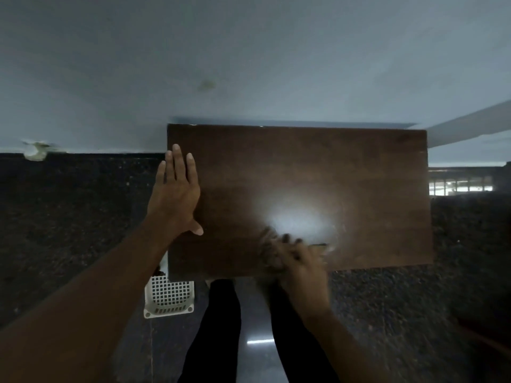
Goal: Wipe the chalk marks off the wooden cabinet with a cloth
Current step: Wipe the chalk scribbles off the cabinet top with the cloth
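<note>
While wiping near the front edge:
- Cabinet (359, 167): wooden top, against the wall; pale chalk smear (298, 222) centre-front.
- Left hand (177, 189): fingers straight, flat on the left edge; steadies the top.
- Right hand (301, 261): motion-blurred, fingers seemingly curled round cloth (266, 244), just below the smear.
- Advised: firm pressure, overlapping strokes across the smear.

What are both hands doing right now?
Left hand: open, flat on the cabinet.
Right hand: curled round the cloth, though blurred.
</note>
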